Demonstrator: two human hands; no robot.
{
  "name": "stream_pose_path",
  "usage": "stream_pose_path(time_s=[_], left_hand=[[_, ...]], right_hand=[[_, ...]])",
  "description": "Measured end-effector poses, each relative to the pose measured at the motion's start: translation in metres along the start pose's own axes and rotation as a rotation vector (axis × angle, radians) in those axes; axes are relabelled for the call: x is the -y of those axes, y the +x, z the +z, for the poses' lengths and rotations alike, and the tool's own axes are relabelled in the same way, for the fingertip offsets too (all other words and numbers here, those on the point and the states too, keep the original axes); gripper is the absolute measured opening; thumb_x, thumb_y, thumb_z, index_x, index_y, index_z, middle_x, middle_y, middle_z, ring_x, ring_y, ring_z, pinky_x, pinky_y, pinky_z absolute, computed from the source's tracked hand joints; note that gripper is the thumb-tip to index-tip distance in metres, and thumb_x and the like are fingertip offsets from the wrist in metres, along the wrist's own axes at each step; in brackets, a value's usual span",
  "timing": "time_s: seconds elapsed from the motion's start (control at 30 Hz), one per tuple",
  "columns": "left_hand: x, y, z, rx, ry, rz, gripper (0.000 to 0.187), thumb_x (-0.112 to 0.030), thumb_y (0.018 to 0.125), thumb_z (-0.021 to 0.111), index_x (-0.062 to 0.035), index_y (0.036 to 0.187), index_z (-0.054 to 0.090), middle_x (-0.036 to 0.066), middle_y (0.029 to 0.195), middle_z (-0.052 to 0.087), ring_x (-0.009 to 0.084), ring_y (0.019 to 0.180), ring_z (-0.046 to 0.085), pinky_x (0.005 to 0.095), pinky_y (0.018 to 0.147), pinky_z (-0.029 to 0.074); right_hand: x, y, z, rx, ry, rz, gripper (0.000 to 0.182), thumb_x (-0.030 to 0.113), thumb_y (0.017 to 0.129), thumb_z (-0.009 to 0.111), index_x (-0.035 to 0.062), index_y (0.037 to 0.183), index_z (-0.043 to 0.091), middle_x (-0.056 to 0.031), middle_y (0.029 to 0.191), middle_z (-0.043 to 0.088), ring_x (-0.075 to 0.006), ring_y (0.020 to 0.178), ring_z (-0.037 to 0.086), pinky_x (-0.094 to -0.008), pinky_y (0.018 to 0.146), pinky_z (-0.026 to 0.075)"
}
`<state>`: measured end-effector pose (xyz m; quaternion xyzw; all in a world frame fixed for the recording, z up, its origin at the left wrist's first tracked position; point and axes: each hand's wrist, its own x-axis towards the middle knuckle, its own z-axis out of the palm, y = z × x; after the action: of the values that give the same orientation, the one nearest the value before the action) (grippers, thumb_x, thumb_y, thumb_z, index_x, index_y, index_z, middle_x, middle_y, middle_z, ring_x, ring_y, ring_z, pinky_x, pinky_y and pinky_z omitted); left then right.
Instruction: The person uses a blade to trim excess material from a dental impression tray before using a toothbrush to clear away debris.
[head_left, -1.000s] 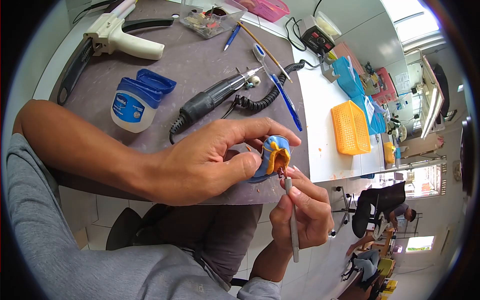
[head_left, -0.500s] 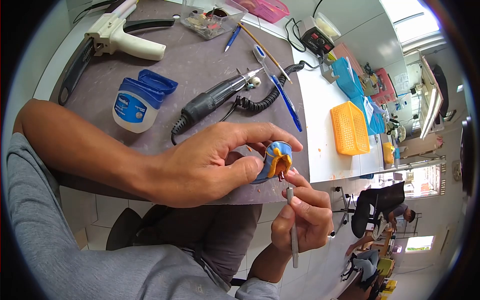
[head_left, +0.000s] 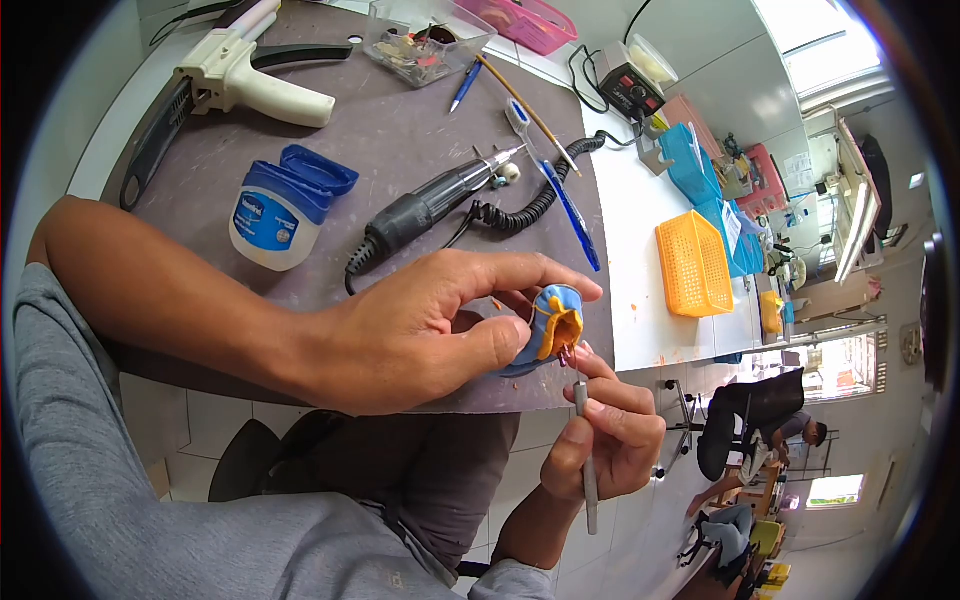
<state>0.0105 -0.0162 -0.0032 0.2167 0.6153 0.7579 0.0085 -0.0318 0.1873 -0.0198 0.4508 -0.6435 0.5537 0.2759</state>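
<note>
My left hand (head_left: 430, 335) is wrapped round a small blue and orange moulded piece (head_left: 558, 325), with thumb and fingers on its sides. Just below and right of it, my right hand (head_left: 605, 430) pinches a thin grey metal tool (head_left: 590, 470) like a pen. The tool's tip meets dark reddish material (head_left: 566, 356) at the lower edge of the orange part. A fingertip of my right hand is close beside the piece; whether it touches cannot be made out.
On the grey mat lie a black handpiece (head_left: 420, 208) with a coiled cord, a blue-lidded jar (head_left: 275, 225), a dispensing gun (head_left: 250, 85), a toothbrush (head_left: 570, 200) and a clear box (head_left: 420, 55). A yellow basket (head_left: 695, 265) stands right; a person (head_left: 790, 430) sits beyond.
The view has shifted slightly. Both hands keep their holds, and the piece appears turned a little, with the tool still at its lower edge.
</note>
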Motion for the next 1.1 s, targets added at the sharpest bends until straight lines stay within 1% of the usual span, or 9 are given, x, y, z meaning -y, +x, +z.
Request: stream_pose_path(time_s=[0.13,0.3,0.37,0.57,0.73,0.93,1.0,1.03,1.1], left_hand=[[0.000,0.001,0.000,-0.004,-0.011,-0.007,0.054,-0.026,0.095,0.047,0.0045,0.140,0.040,0.013,0.129,0.054,0.0147,0.118,0.051,0.0310,0.105,0.038],[0.000,0.001,0.000,-0.006,-0.016,-0.024,0.054,-0.024,0.094,0.047,0.0044,0.139,0.041,0.013,0.129,0.054,0.0147,0.118,0.052,0.0309,0.105,0.038],[0.000,0.001,-0.001,-0.005,0.027,-0.002,0.054,-0.023,0.093,0.047,0.0042,0.139,0.041,0.013,0.127,0.055,0.0146,0.116,0.053,0.0306,0.104,0.039],[0.000,0.000,0.000,-0.014,0.007,-0.021,0.053,-0.021,0.092,0.046,0.0040,0.139,0.041,0.013,0.124,0.056,0.0143,0.114,0.054,0.0303,0.102,0.041],[0.000,0.001,0.000,-0.010,0.017,-0.007,0.053,-0.021,0.092,0.046,0.0039,0.139,0.042,0.012,0.124,0.056,0.0139,0.113,0.054,0.0300,0.101,0.042],[0.001,0.000,0.000,-0.020,0.081,0.027,0.053,-0.022,0.093,0.047,0.0037,0.139,0.042,0.012,0.126,0.055,0.0121,0.112,0.054,0.0279,0.096,0.045],[-0.002,0.000,0.000,-0.023,0.085,0.028,0.053,-0.022,0.093,0.047,0.0037,0.138,0.042,0.012,0.127,0.055,0.0116,0.112,0.053,0.0277,0.095,0.046],[-0.006,0.000,-0.001,-0.018,0.084,-0.002,0.053,-0.023,0.093,0.047,0.0036,0.138,0.043,0.012,0.127,0.055,0.0116,0.111,0.054,0.0281,0.095,0.046],[-0.007,0.000,-0.001,-0.010,0.087,-0.030,0.053,-0.023,0.093,0.048,0.0036,0.138,0.043,0.012,0.126,0.055,0.0116,0.111,0.054,0.0285,0.095,0.046]], right_hand=[[-0.002,-0.001,0.000,-0.007,0.036,-0.006,0.014,0.007,0.084,0.062,-0.0016,0.089,0.053,-0.0197,0.076,0.064,-0.0373,0.084,0.071,-0.0491,0.080,0.059],[-0.002,0.000,0.000,0.029,-0.045,-0.020,0.014,0.009,0.085,0.063,-0.0009,0.090,0.053,-0.0189,0.076,0.065,-0.0364,0.085,0.071,-0.0488,0.080,0.059],[-0.002,0.000,0.000,0.027,-0.042,-0.017,0.015,0.009,0.085,0.063,-0.0008,0.090,0.053,-0.0189,0.077,0.065,-0.0360,0.085,0.071,-0.0487,0.080,0.059],[-0.003,-0.001,0.001,0.007,-0.008,-0.002,0.015,0.009,0.085,0.064,-0.0009,0.090,0.054,-0.0190,0.077,0.065,-0.0351,0.085,0.071,-0.0482,0.080,0.059],[-0.002,0.001,0.001,0.004,-0.013,-0.007,0.014,0.008,0.084,0.064,-0.0008,0.089,0.054,-0.0186,0.076,0.065,-0.0348,0.084,0.071,-0.0479,0.080,0.059],[0.004,0.010,-0.004,0.064,-0.129,-0.021,0.013,0.007,0.083,0.064,0.0001,0.089,0.054,-0.0170,0.075,0.065,-0.0340,0.081,0.072,-0.0474,0.078,0.060],[0.007,0.016,-0.005,0.139,-0.270,-0.097,0.013,0.007,0.083,0.063,0.0008,0.089,0.055,-0.0164,0.075,0.065,-0.0336,0.081,0.072,-0.0474,0.076,0.060],[0.006,0.016,-0.006,0.138,-0.272,-0.099,0.013,0.007,0.083,0.063,0.0008,0.089,0.055,-0.0164,0.075,0.065,-0.0336,0.081,0.072,-0.0474,0.076,0.060],[0.004,0.016,-0.007,0.101,-0.420,-0.234,0.015,0.009,0.085,0.065,0.0013,0.091,0.055,-0.0171,0.079,0.066,-0.0316,0.080,0.072,-0.0458,0.075,0.060]])
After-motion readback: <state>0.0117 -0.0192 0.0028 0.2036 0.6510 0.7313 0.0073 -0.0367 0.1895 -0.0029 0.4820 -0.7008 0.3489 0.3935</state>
